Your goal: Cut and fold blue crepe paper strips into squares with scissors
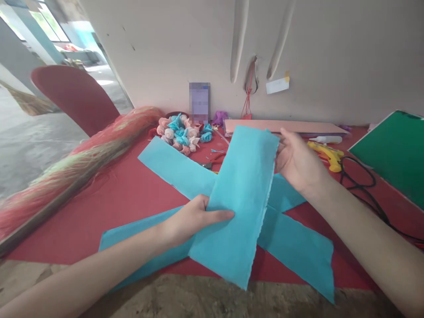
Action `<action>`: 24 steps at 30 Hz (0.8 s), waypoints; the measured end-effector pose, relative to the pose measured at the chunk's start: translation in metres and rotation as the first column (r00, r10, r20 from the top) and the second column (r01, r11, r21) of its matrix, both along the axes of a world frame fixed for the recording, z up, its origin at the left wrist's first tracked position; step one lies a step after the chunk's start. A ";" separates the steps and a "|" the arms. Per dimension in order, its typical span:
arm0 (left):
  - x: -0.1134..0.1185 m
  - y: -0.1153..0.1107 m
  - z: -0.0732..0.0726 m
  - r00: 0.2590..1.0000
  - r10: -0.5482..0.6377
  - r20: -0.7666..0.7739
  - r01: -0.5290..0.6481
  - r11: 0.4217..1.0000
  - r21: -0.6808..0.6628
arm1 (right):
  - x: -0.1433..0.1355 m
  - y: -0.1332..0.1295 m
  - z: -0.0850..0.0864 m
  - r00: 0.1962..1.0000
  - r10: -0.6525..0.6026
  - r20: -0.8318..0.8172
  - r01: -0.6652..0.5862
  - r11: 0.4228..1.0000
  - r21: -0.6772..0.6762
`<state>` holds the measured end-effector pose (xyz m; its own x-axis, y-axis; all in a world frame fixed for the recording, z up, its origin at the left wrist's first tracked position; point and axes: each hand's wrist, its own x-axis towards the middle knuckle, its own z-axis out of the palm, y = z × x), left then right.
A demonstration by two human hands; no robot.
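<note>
A wide blue strip [243,176] is held up at a slant over the red table top [139,190]. My left hand [202,216] grips its lower left edge, thumb across the front and the other fingers hidden behind. At the strip's upper right edge is my right hand [294,159], its fingers closed on the edge and partly hidden. Beneath it, more blue strips lie crossed on the table, one running from upper left to lower right [298,245] and another from lower left [142,234] toward the right.
Paper flowers [182,132] are piled at the back, before an upright phone [199,102]. Pliers [212,163] lie behind the strips. On the right are a yellow glue gun [327,155] with a black cord and a green board [394,154]. Red-and-green fibres [82,159] stretch along the left.
</note>
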<state>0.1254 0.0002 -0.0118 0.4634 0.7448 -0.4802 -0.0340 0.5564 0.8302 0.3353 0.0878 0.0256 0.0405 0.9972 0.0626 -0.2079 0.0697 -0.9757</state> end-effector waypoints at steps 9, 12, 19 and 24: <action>-0.002 0.003 -0.005 0.998 -0.028 -0.051 0.027 0.999 -0.020 | 0.008 -0.022 -0.030 0.954 0.251 -0.165 -0.296 0.879 -0.374; -0.001 0.003 -0.005 1.000 0.000 -0.026 0.000 1.000 -0.020 | 0.001 -0.043 -0.040 0.920 0.367 -0.137 -0.390 0.828 -0.403; 0.003 0.003 -0.005 0.998 0.052 0.027 -0.047 0.987 -0.156 | -0.007 -0.073 -0.054 0.908 0.416 -0.042 -0.394 0.815 -0.425; 0.001 -0.001 -0.006 0.999 -0.001 0.049 0.010 0.984 -0.180 | -0.001 -0.069 -0.044 0.961 0.234 -0.147 -0.275 0.859 -0.432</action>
<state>0.1265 -0.0009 -0.0182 0.4933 0.6456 -0.5830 -0.0678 0.6967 0.7142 0.3342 0.0192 -0.0186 -0.2341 0.8946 -0.3807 -0.2441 -0.4331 -0.8677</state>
